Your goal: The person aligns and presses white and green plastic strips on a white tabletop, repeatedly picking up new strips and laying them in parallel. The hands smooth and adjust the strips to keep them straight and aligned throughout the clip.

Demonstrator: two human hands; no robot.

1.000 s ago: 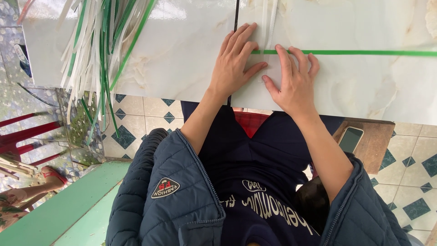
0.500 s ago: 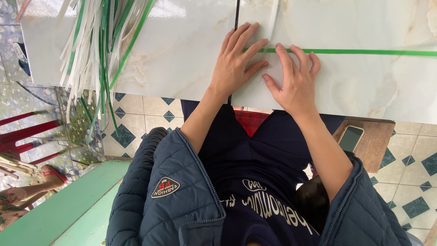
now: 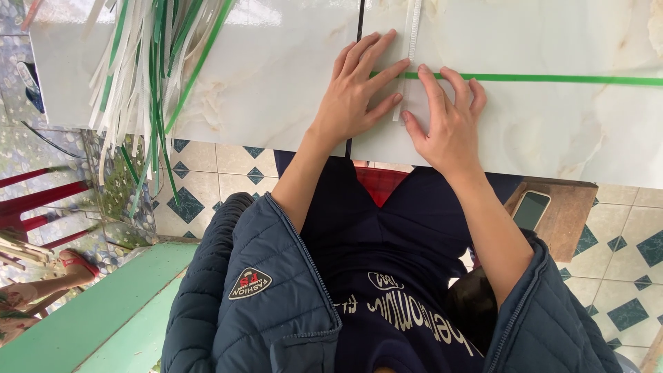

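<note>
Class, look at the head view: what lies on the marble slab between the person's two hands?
Between the left hand and the right hand lies a white strip, crossing the green strip.

A dark, blank phone screen point(image 3: 530, 209) lies on a small brown wooden stool point(image 3: 563, 214), near right, below the table edge.

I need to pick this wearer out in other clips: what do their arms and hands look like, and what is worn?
Both forearms are bare, as are the left hand and right hand: no gloves, rings or watch visible. A dark navy quilted jacket with a small patch badge is worn open over a dark top with pale lettering.
</note>
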